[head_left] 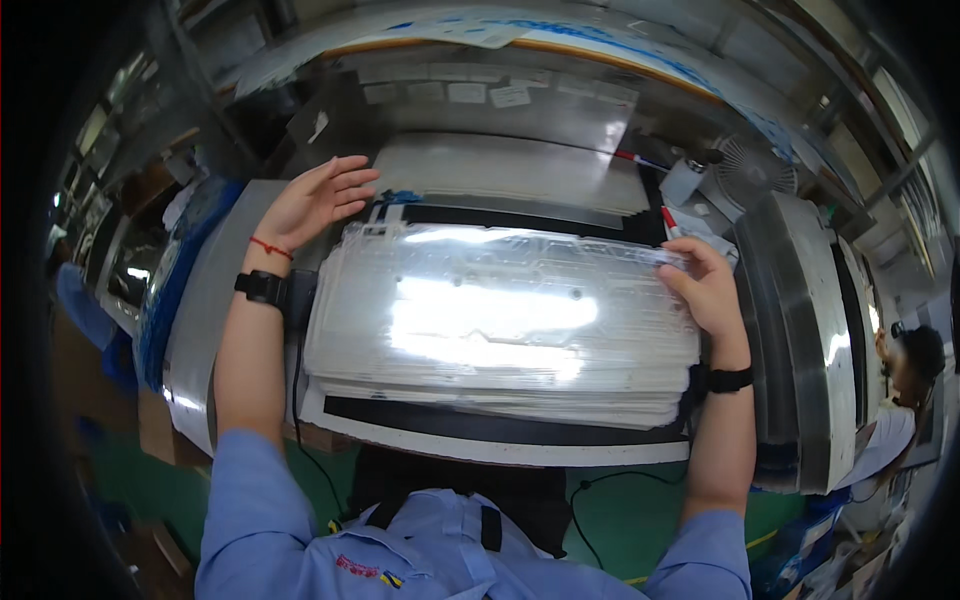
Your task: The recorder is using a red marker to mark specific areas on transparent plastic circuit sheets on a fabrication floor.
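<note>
In front of me lies a thick stack of clear, glossy plastic sheets [480,330] with moulded outlines, their edges slightly uneven. At the stack's far right corner my right hand [708,290] pinches the edge of the top sheet between thumb and fingers. My left hand [322,198] is raised beyond the far left corner, fingers stretched out and holding nothing. Close to its fingertips are a small blue item [402,197] and a pale clip-like piece [385,222] at the stack's corner; I cannot make out exactly what they are.
Behind the stack rests a flat grey sheet pile [500,170]. A fan [757,172], a bottle [685,180] and a red-capped marker [669,221] stand or lie at the back right. Metal-faced blocks [800,330] flank the right side; a metal panel [200,310] flanks the left. Another person [912,365] is at far right.
</note>
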Tool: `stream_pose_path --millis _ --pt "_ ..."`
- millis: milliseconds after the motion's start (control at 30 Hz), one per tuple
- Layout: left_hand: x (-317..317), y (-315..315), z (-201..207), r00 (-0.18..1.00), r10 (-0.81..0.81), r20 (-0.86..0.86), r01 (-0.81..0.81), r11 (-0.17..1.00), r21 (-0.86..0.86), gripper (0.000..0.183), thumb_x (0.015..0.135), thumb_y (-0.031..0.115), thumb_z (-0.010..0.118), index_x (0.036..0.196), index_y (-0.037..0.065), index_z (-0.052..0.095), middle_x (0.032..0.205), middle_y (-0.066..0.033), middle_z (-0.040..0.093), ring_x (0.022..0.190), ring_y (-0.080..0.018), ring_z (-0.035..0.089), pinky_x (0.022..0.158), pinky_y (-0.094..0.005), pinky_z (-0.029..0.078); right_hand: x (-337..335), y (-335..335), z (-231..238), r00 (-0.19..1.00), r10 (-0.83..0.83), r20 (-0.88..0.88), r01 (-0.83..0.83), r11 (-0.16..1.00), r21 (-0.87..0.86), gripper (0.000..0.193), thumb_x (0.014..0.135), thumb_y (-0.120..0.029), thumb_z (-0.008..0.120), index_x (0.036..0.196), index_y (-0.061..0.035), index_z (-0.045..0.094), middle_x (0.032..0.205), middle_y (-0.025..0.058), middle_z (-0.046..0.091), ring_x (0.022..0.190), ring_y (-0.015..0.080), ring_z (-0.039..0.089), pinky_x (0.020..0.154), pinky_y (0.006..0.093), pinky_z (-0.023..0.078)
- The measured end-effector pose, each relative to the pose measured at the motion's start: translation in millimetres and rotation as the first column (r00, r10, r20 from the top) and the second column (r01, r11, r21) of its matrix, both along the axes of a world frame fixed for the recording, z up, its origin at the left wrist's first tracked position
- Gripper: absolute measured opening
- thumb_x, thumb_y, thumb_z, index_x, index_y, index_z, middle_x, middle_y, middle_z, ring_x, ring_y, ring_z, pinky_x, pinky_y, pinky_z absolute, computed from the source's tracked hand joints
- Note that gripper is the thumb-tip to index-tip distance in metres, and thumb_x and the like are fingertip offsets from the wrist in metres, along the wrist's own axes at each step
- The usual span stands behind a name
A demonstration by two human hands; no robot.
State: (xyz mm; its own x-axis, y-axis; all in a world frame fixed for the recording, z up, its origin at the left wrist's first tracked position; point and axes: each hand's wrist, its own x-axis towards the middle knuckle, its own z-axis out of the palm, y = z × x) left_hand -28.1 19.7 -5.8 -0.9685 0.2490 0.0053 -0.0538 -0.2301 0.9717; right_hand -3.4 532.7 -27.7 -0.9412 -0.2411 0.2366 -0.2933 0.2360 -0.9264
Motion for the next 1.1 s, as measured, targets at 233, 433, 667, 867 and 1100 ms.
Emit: stream_pose_path --millis 233,433,667,867,1100 --pt "5 8 -9 0.996 -0.024 0.081 0.04 0.979 -0.198 0.046 0.1 0.038 0.038 0.115 -0.002 0.056 0.094 -0.0068 0.065 0.076 -0.0083 0.058 0.068 -0.0205 0.049 -5 5 -6 0.984 -0.135 -0.12 0.126 0.989 -0.079 0.026 0.079 0.003 0.067 0.104 0.0016 0.06 0.095 0.0032 0.059 0.083 0.0094 0.055 0.072 0.0218 0.045" --pt "0 0 -19 0.996 -0.085 -0.033 0.068 0.937 -0.343 0.029 0.097 0.028 0.049 0.105 0.003 0.062 0.087 -0.0012 0.065 0.065 -0.0042 0.052 0.062 -0.018 0.044 -10 6 -10 0.977 -0.179 -0.113 0.169 0.982 -0.09 0.028 0.08 -0.001 0.068 0.106 0.0022 0.059 0.1 0.0053 0.06 0.087 0.0109 0.056 0.076 0.0234 0.045" --pt "6 14 -13 0.996 0.007 -0.094 -0.047 0.899 -0.436 0.015 0.091 0.016 0.058 0.101 0.005 0.062 0.083 0.0014 0.064 0.062 -0.002 0.051 0.056 -0.0149 0.04 -10 7 -9 0.948 -0.194 -0.252 0.208 0.978 0.026 0.031 0.082 -0.005 0.067 0.111 0.0016 0.058 0.094 0.0027 0.056 0.088 0.0122 0.054 0.081 0.0245 0.042" --pt "-4 -3 -24 0.988 0.118 -0.1 -0.137 0.967 -0.215 0.017 0.092 0.015 0.057 0.104 0.003 0.062 0.084 -0.0001 0.064 0.061 -0.0024 0.049 0.055 -0.0153 0.039 -9 1 -5 0.96 -0.279 0.008 0.267 0.908 -0.323 0.024 0.094 -0.015 0.055 0.112 0.0007 0.058 0.082 -0.0041 0.051 0.075 0.0055 0.05 0.069 0.0183 0.039" --pt "-3 5 -24 0.983 0.173 -0.063 -0.183 0.96 -0.21 0.02 0.095 0.021 0.052 0.103 0.005 0.062 0.077 0.0054 0.057 0.061 -0.0018 0.043 0.055 -0.0157 0.036 -16 17 -19 0.967 -0.242 0.084 0.256 0.911 -0.324 0.016 0.096 -0.016 0.052 0.096 -0.0027 0.061 0.084 -0.0017 0.06 0.072 0.0039 0.052 0.064 0.0173 0.04"
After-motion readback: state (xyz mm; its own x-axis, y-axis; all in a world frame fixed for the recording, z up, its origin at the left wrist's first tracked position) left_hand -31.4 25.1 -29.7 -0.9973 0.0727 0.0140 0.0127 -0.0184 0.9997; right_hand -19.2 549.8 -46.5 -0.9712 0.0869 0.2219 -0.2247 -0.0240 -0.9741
